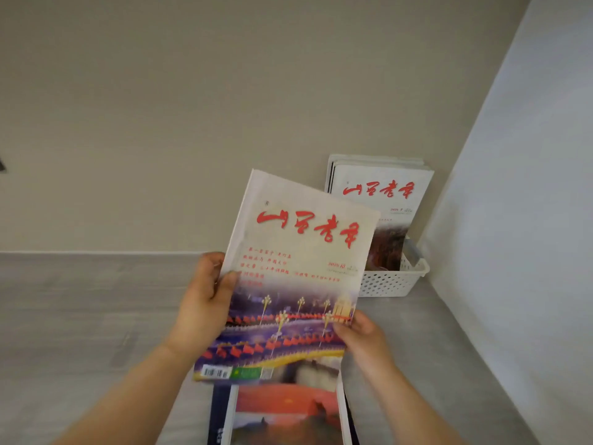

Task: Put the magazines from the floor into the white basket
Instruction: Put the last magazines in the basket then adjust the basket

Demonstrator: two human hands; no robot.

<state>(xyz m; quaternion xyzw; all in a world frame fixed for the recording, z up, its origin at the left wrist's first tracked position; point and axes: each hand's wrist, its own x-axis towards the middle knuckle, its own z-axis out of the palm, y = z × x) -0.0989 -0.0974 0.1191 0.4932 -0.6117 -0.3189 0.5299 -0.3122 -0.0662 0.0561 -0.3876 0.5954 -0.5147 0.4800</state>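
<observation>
I hold a magazine (295, 277) with red calligraphy and a night street photo up in the air with both hands. My left hand (205, 300) grips its left edge, thumb on the cover. My right hand (362, 338) pinches its lower right edge. Behind it, in the corner, stands the white perforated basket (391, 282) with several magazines (382, 200) upright inside, leaning on the wall. Below my hands a stack of magazines (285, 412) lies on the floor.
The grey floor (80, 316) stretches away to the left. A beige wall (192, 107) runs behind the basket and a white wall (529, 220) closes in on the right, forming a corner.
</observation>
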